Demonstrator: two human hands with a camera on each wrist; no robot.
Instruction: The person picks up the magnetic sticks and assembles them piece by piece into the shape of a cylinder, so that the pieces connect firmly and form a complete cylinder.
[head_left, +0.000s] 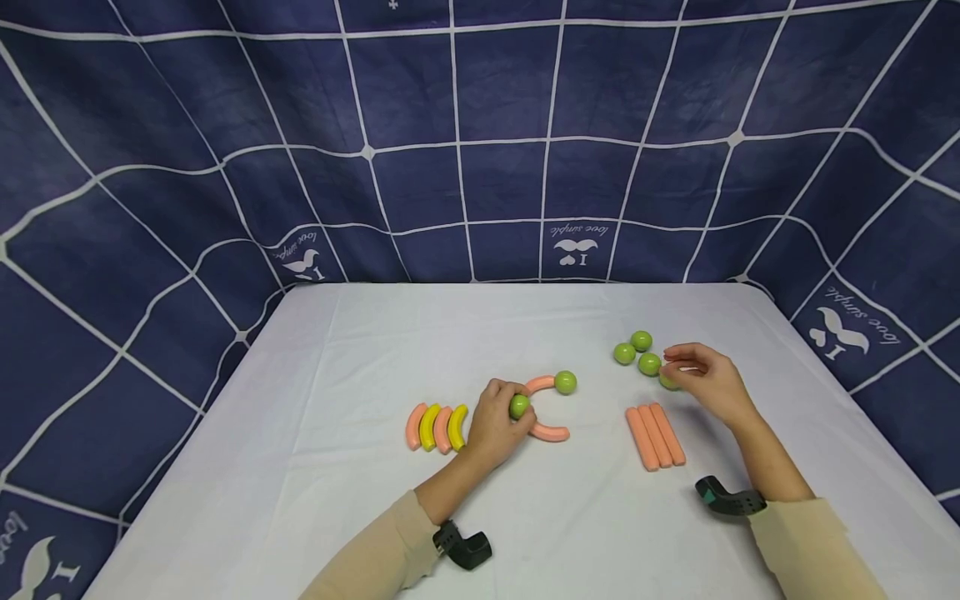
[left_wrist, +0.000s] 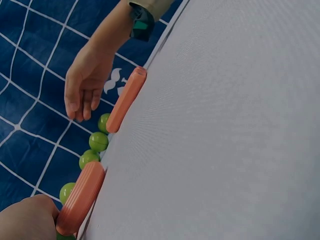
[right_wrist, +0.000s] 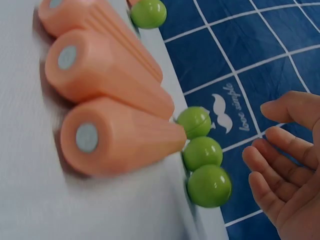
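My left hand (head_left: 498, 421) pinches a green ball (head_left: 519, 406) between thumb and fingers, low over the white table. Two curved pink sausage-shaped pieces touch or nearly touch that hand: an upper one (head_left: 540, 382) and a lower one (head_left: 551, 433). Another green ball (head_left: 566, 382) sits at the upper piece's right end. To the right, my right hand (head_left: 712, 383) hovers with loosely bent fingers over a green ball (head_left: 670, 380), which it partly hides. In the right wrist view nothing lies between that hand's fingers (right_wrist: 280, 155).
Left of the left hand, curved pink pieces (head_left: 415, 427) and yellow pieces (head_left: 427, 427) alternate in a row. Three straight pink sticks (head_left: 656, 437) lie side by side near the right forearm. More green balls (head_left: 649, 364) cluster behind them. A blue gridded cloth (head_left: 502, 183) hangs behind the table.
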